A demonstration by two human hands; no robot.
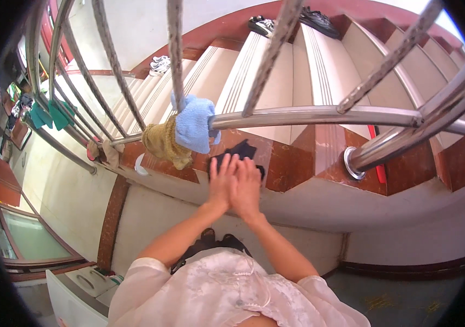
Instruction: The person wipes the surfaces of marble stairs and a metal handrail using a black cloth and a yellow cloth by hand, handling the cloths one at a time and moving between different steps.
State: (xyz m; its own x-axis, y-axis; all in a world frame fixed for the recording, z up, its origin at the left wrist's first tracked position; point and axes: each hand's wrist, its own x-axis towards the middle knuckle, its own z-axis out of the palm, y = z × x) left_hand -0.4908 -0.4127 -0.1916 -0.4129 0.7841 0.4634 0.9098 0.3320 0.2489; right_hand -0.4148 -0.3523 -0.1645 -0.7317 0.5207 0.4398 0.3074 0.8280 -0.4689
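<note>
My left hand (221,186) and my right hand (246,188) lie side by side, touching, with fingers stretched forward. Under their fingertips is a dark cloth (244,150), spread on the brown stone edge of a stair (283,163). Part of the cloth is hidden by the hands. Just beyond, to the left, a light blue cloth (195,124) is wrapped around the railing at the foot of a metal baluster (175,53). An olive-brown knitted cloth (163,141) hangs beside it on the lower rail (298,117). Neither hand touches these two cloths.
Metal balusters stand between me and the curved steps (265,81). Grey-white shoes (159,65), a black-and-white shoe (262,26) and a black shoe (318,22) rest on steps. Green cloths (61,114) hang farther left. A red object (380,173) lies behind the right post (396,149).
</note>
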